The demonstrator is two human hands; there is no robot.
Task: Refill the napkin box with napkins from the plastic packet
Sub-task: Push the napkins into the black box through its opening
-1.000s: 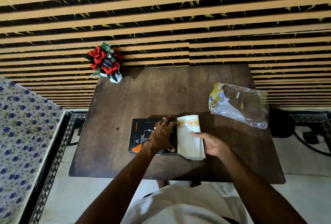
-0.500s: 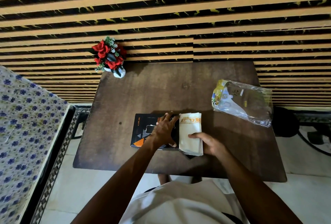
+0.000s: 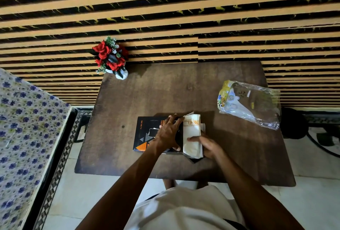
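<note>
step: feeding napkin stack (image 3: 192,136) into napkin box (image 3: 145,134) | left hand (image 3: 168,134) flat, ungripping, bracing box on bench (image 3: 184,90) | right hand (image 3: 208,146) grip closed round stack, aligning at open end | plastic packet (image 3: 250,103) set aside, seemingly emptied

My left hand (image 3: 168,134) covers the right part of the napkin box (image 3: 145,134), so I cannot see its opening. My right hand (image 3: 207,146) hides the napkin stack's (image 3: 191,136) near right edge.

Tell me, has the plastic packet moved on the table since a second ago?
No. The plastic packet lies at the same spot by the table's far right corner; only the head camera shifted.
</note>
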